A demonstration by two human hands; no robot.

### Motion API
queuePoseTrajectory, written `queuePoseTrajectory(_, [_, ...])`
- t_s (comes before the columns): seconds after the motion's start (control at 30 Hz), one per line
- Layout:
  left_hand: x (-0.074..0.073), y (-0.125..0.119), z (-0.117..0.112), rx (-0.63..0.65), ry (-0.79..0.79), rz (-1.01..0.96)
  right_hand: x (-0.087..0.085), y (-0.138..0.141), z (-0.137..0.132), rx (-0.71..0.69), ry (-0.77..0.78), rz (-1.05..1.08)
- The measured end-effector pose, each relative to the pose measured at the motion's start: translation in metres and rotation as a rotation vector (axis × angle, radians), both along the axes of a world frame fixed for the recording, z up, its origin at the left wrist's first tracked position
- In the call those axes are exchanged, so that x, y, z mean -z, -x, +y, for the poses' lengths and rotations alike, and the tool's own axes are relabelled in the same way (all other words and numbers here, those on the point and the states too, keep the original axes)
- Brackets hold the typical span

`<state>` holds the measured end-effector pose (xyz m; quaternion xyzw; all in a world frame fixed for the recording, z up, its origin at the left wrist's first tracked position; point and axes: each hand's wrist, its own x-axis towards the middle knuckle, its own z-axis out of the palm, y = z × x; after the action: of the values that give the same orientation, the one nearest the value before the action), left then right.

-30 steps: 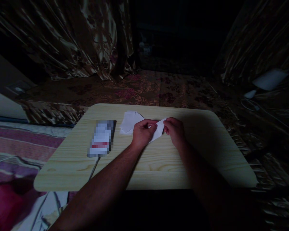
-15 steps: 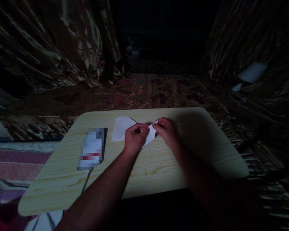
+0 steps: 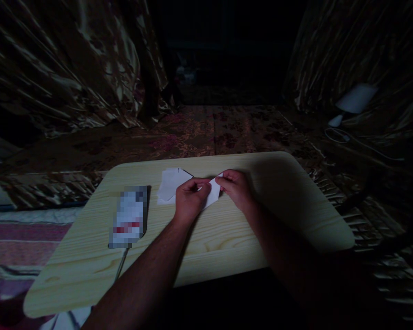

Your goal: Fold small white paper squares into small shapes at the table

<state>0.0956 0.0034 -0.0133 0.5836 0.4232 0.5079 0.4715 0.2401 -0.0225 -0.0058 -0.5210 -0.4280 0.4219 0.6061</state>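
Between my two hands a small piece of white paper [image 3: 213, 196], which looks folded, is held tilted above the table. My left hand [image 3: 191, 197] pinches its left side between thumb and fingers. On the upper right corner, the thumb and fingers of my right hand [image 3: 234, 184] are closed. Part of the paper is hidden behind the fingers. Just left of my left hand lies a stack of white paper sheets [image 3: 172, 183], its right side partly covered by that hand.
A light wood-grain table [image 3: 227, 238] with rounded corners lies under my hands. At its left rests a blurred-out phone-like device [image 3: 129, 217] with a cable [image 3: 121, 266] running toward me. Farther off are a white lamp [image 3: 356, 98], patterned curtains [image 3: 113, 59] and a striped cover [image 3: 27, 252].
The view has shifted slightly, so everything sits a little further left. Both hands keep their pinch on the paper, with hardly any movement between them.
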Motion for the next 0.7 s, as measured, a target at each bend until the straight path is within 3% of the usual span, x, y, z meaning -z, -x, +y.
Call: queuePoseTrajectory(0.7, [-0.0014,0.0011,0.0001,0.008,0.004,0.015,0.0007,-0.0080,0.0004,0.032,-0.016,0.024])
